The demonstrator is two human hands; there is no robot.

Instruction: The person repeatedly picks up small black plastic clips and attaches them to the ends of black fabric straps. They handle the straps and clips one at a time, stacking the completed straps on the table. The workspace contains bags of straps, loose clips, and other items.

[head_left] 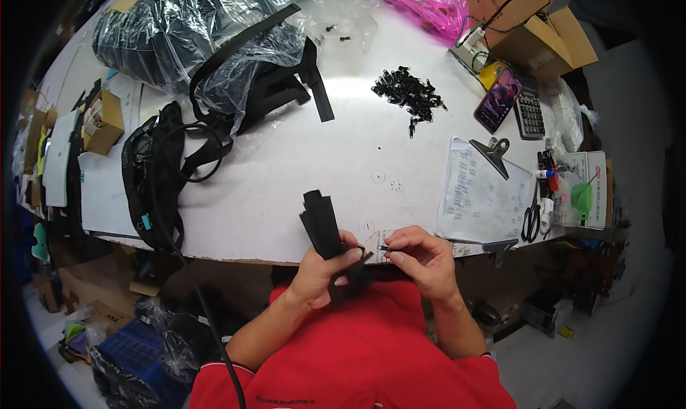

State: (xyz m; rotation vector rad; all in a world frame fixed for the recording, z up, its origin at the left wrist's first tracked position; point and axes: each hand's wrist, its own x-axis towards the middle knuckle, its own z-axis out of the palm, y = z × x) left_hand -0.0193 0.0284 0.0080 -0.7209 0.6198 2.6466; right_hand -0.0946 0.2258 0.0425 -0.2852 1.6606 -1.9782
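Near the table's front edge, my left hand (314, 274) is closed round a bundle of flat black fabric strips (320, 224). The strips stand up above its thumb and fingers, and a short dark end sticks out toward my other hand. Just to the right, my right hand (427, 266) is closed in a pinch. Something small and dark shows at its fingertips, too small to name. The two hands are a little apart. Farther back lies a loose pile of small black pieces that look like zipper pulls (409, 94).
Left on the white table (300, 166) lie a plastic-wrapped black bundle (193, 37), black straps (282, 91) and a black bag (153, 173). To the right are a clipboard (482, 191), phone (498, 100), calculator (529, 112), scissors (530, 222) and cardboard box (543, 44). A cable (200, 302) crosses at left.
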